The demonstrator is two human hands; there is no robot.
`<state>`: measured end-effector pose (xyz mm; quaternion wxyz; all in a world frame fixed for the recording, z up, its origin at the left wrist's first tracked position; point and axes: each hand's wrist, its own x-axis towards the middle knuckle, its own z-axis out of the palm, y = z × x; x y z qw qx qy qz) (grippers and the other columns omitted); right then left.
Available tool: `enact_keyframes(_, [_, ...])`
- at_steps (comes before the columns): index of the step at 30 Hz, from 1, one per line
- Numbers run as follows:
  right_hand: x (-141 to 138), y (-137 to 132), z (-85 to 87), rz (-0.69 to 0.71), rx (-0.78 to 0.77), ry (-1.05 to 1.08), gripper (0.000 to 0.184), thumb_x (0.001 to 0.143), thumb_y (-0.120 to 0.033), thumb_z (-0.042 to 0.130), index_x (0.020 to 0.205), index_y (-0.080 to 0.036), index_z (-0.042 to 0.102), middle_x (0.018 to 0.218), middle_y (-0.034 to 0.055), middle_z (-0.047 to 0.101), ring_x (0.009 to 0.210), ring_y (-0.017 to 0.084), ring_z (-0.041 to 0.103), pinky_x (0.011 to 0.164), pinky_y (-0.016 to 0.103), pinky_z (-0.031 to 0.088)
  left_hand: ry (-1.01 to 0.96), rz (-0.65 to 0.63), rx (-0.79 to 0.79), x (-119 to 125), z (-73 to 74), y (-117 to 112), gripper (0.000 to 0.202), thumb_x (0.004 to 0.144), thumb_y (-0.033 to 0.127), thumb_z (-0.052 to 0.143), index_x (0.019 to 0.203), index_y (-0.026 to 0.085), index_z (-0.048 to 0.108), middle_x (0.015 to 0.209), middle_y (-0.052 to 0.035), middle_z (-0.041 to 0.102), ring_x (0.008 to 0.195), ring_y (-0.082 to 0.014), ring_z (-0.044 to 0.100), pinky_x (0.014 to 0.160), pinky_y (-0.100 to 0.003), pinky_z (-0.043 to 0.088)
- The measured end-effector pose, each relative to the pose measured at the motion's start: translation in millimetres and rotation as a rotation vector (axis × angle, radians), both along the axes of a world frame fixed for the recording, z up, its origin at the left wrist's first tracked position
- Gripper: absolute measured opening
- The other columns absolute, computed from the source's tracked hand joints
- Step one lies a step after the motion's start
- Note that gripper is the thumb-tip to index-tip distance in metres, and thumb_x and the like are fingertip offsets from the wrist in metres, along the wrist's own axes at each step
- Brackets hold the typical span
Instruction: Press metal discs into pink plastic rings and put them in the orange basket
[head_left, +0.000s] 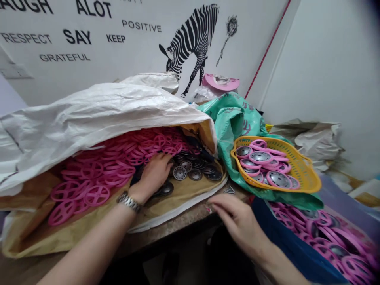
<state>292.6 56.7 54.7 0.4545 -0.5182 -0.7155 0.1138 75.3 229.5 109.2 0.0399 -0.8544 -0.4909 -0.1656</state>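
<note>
My left hand (154,174), with a metal watch on its wrist, reaches into the mouth of a white woven sack (109,103). Its fingers lie stretched over the border between pink spoked wheels (96,195) and grey discs (179,173); the fingertips are partly hidden, and no held piece shows. Just outside the sack, over the table edge, my right hand (242,219) has thumb and fingers closed in a pinch. Whatever is between them is too small or hidden to make out. A few small metal pieces (229,190) lie on the table beyond those fingertips.
A yellow basket (308,178) holding pink wheels with grey centres sits on a green plastic bag (228,122) at right. Below it, a blue-sided container (285,237) is heaped with similar wheels (341,245). The table edge (166,233) runs along the front; a wall stands behind.
</note>
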Motion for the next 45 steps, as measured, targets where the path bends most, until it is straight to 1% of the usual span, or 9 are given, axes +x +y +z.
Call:
enact_keyframes(5, [-38, -24, -23.3, 0.192, -0.069, 0.077, 0.020, 0.093, -0.012, 0.049, 0.098, -0.021, 0.066, 0.089, 0.0035, 0.073, 0.082, 0.016, 0.067, 0.076, 0.026, 0.053, 0.077, 0.061, -0.027, 25, -4.3, 62, 0.038, 0.091, 0.032, 0.054, 0.124, 0.012, 0.059, 0.123, -0.0194, 0.063, 0.118, -0.0335, 0.055, 0.097, -0.041, 0.045])
enact_keyframes(10, [-39, -28, -24.4, 0.260, -0.045, 0.070, 0.019, 0.091, -0.010, 0.051, 0.099, -0.021, 0.065, 0.087, 0.0031, 0.072, 0.078, 0.015, 0.066, 0.071, 0.024, 0.052, 0.095, 0.100, -0.099, 35, -20.9, 103, 0.042, 0.088, 0.036, 0.062, 0.122, 0.011, 0.059, 0.123, -0.0200, 0.064, 0.117, -0.0317, 0.059, 0.095, -0.037, 0.046])
enact_keyframes(20, [-35, 56, 8.4, 0.037, -0.015, -0.077, 0.019, 0.095, -0.017, 0.051, 0.103, -0.019, 0.068, 0.100, 0.0074, 0.072, 0.095, 0.021, 0.064, 0.087, 0.034, 0.050, -0.145, 0.102, -0.119, 19, -18.6, 95, 0.025, 0.093, 0.026, 0.050, 0.099, 0.011, 0.069, 0.103, -0.0153, 0.072, 0.102, -0.0243, 0.066, 0.093, -0.036, 0.047])
enact_keyframes(26, [-59, 124, 7.7, -0.193, -0.177, -0.451, 0.033, 0.093, -0.032, 0.057, 0.122, -0.017, 0.063, 0.122, 0.0130, 0.065, 0.113, 0.028, 0.056, 0.093, 0.037, 0.048, -0.513, 0.138, -0.123, -5, 6.4, 61, 0.033, 0.091, 0.038, 0.050, 0.096, 0.012, 0.070, 0.096, -0.0134, 0.072, 0.096, -0.0270, 0.065, 0.088, -0.037, 0.050])
enact_keyframes(29, [-68, 140, 5.7, -0.265, -0.223, -0.476, 0.032, 0.088, -0.036, 0.065, 0.114, -0.016, 0.066, 0.119, 0.0159, 0.064, 0.112, 0.031, 0.055, 0.088, 0.038, 0.049, -0.724, 0.125, -0.193, -19, 12.5, 27, 0.036, 0.090, 0.043, 0.047, 0.099, 0.013, 0.066, 0.097, -0.0098, 0.070, 0.085, -0.0221, 0.067, 0.073, -0.033, 0.058])
enact_keyframes(33, [-72, 143, 2.6, -0.273, -0.228, -0.415, 0.027, 0.083, -0.028, 0.071, 0.105, -0.015, 0.066, 0.114, 0.0163, 0.065, 0.107, 0.031, 0.058, 0.083, 0.037, 0.048, -1.136, 0.121, -0.470, -35, 6.6, -29, 0.032, 0.086, 0.044, 0.054, 0.098, 0.015, 0.059, 0.087, -0.0061, 0.069, 0.072, -0.0184, 0.071, 0.061, -0.031, 0.061])
enact_keyframes(36, [-68, 136, 1.5, -0.256, -0.223, -0.323, 0.026, 0.083, -0.025, 0.069, 0.107, -0.016, 0.063, 0.105, 0.0129, 0.069, 0.096, 0.027, 0.063, 0.076, 0.032, 0.046, -1.451, 0.172, -0.746, -43, -2.8, -67, 0.029, 0.079, 0.040, 0.067, 0.092, 0.017, 0.055, 0.078, -0.0039, 0.070, 0.061, -0.0189, 0.072, 0.051, -0.027, 0.060])
enact_keyframes(41, [-56, 113, 0.7, -0.201, -0.218, -0.095, 0.014, 0.086, -0.034, 0.062, 0.091, -0.021, 0.060, 0.078, 0.0016, 0.067, 0.072, 0.019, 0.062, 0.064, 0.027, 0.041, -1.544, 0.207, -0.886, -46, -19.5, -115, 0.029, 0.082, 0.041, 0.066, 0.090, 0.017, 0.054, 0.078, -0.0046, 0.072, 0.059, -0.0171, 0.072, 0.051, -0.023, 0.059])
enact_keyframes(45, [-51, 77, -0.1, -0.019, -0.306, 0.484, 0.030, 0.080, -0.048, 0.065, 0.076, -0.021, 0.053, 0.060, -0.0049, 0.053, 0.055, 0.013, 0.048, 0.054, 0.024, 0.037, -1.585, 0.179, -0.929, -41, -34.2, -139, 0.035, 0.079, 0.045, 0.070, 0.093, 0.017, 0.055, 0.078, -0.0021, 0.071, 0.061, -0.0150, 0.071, 0.055, -0.023, 0.060])
